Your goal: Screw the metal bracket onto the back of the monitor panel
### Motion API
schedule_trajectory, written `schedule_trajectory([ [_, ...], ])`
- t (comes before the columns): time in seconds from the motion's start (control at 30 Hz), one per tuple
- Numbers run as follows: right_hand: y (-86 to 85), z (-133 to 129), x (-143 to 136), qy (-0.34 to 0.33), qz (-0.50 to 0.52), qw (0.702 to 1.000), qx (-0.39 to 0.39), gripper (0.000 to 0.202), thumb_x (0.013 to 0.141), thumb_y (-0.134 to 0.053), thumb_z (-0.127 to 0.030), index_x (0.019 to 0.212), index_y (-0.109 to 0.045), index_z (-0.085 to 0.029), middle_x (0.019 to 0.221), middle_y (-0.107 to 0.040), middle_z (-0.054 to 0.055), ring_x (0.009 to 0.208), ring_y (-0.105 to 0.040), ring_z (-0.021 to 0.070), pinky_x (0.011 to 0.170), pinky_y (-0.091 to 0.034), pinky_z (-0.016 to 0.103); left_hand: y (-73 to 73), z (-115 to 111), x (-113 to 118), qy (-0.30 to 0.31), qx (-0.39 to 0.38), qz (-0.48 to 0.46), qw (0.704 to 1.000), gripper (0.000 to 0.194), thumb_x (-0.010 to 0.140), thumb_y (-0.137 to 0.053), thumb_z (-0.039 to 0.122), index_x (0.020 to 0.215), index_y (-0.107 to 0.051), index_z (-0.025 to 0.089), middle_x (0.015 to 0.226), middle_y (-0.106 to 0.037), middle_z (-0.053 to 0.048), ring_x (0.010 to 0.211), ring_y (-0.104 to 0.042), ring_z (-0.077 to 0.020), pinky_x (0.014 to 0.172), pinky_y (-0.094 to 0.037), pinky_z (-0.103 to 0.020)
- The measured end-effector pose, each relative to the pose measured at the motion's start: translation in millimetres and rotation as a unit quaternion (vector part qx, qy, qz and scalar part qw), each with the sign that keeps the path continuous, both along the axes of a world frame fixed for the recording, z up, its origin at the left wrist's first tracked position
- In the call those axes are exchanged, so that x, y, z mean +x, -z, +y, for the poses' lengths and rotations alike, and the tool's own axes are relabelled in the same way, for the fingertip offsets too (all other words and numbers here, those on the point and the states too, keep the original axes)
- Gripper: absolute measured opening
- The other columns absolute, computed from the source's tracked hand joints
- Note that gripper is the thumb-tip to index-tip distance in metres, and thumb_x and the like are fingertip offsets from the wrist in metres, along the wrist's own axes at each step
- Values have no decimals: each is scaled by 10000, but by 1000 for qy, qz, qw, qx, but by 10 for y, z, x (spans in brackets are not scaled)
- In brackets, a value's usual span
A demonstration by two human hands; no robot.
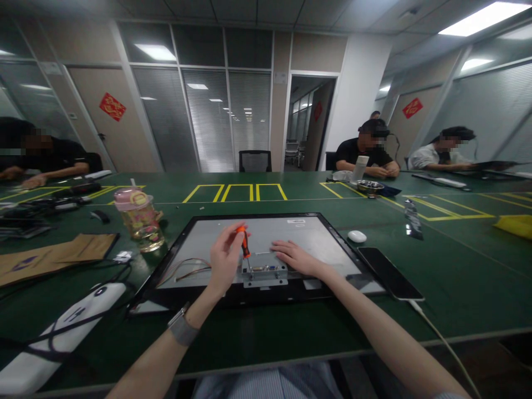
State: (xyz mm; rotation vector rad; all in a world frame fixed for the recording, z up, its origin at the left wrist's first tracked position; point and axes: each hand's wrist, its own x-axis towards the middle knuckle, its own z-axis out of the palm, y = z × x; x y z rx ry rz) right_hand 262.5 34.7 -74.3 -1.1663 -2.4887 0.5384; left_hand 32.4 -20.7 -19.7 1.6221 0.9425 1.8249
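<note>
My left hand [226, 256] is closed around the handle of an orange and black screwdriver [245, 243]. The screwdriver stands nearly upright, its shaft pointing down at the left end of a metal bracket with connector ports [266, 272]. My right hand [294, 257] lies flat, fingers stretched out, on the grey metal back of a display panel [195, 228] just behind the bracket. The panel has a black frame and lies on the green table. Thin coloured wires [189, 267] run across the panel left of my left hand. Whether the screwdriver's tip sits in a screw is too small to tell.
Left of the panel stand a pink-lidded drink cup [139, 219], a brown paper bag [62, 256] and a white power bank-like case [70, 327] with black cables. To the right lie a white earbud case [357, 236] and a cabled phone [390, 272]. Other people sit across the table.
</note>
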Motion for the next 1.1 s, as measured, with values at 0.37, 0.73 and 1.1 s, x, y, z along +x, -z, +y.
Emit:
schedule_trajectory([
  [0.37,-40,-25,-13,4,-4,1000,-5,490,978,-251,-493,1336,-482,-251,1442,-406,54,1342,-323,227,1129,-131,474,-9,-19,-8,-7,19,1,1000,292,907,-431,295,1052,-654,174,974,-633,-69,891,-614,-164,845,-475,-312],
  [0.73,-7,-14,2,0,1,1000,-4,502,975,-246,-512,1342,-473,-255,1442,-407,54,1348,-312,232,1131,-112,478,19,20,-21,-57,57,69,994,222,790,-628,275,996,-676,209,909,-538,-38,803,-544,-137,787,-480,-281],
  [1.1,-14,-2,2,-3,-4,1000,0,492,980,-252,-493,1339,-477,-244,1441,-407,63,1344,-317,227,1124,-135,478,-40,-34,8,16,-12,13,1000,270,896,-463,339,1058,-610,181,989,-654,-78,832,-627,-173,745,-502,-304],
])
